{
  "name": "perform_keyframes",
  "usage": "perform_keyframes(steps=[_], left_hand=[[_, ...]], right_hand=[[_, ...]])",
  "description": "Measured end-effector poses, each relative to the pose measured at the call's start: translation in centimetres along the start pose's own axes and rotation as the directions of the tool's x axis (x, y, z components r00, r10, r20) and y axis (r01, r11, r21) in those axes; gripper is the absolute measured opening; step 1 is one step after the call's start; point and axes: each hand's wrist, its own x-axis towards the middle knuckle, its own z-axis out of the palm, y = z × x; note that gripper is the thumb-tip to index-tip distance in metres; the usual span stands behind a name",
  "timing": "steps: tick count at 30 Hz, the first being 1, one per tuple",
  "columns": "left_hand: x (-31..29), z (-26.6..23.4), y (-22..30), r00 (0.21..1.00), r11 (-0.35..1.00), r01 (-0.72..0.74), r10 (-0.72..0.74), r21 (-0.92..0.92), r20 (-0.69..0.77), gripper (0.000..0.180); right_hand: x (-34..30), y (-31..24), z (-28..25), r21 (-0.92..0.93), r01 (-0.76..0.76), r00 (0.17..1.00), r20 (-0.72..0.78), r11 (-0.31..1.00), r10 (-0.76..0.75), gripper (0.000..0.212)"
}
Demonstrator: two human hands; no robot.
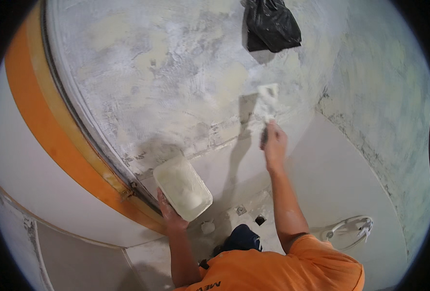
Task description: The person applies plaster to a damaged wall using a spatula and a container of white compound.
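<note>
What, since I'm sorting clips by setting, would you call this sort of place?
Probably a room under renovation: the wall is patchily coated, the right hand holds a smeared spreading tool, and the left hand holds a tub with pale material inside.

The off-white tub (199, 210), rectangular with rounded corners, is held slantwise, pale paste (189, 196) smeared inside it. Farther right and higher, the dark-handled putty knife (266, 103) points its blurred, paste-coated blade up the patchy grey-and-cream wall (176, 63); whether they touch is unclear.
</note>
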Motion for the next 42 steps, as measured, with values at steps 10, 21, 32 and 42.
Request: perform_keyframes(steps=[10,21,32,42], left_hand=[[-0.2,0.3,-1.5,0.985,0.951,-0.174,0.167,0.257,0.051,0.069],[1.7,-0.6,-3.8,0.948,0.985,-0.169,0.149,0.047,0.281,0.068],[3.4,-0.5,-7.8,0.892,0.975,-0.212,0.222,-0.070,0.394,0.067],[3.8,-7.0,-14.2,0.817,0.366,-0.571,0.343,0.735,0.464,0.077]], right_hand=[[-10.9,11.1,-4.1,-0.399,-0.326,0.883,0.195,0.857,0.426,0.047],[-13.2,-0.5,-7.6,-0.325,0.068,0.871,0.480,0.943,0.103,0.035],[-13.7,-4.4,-9.7,-0.373,0.369,0.834,0.537,0.851,-0.127,0.040],[-15.3,-4.4,-10.7,-0.524,0.218,0.761,0.620,0.824,0.193,0.037]])
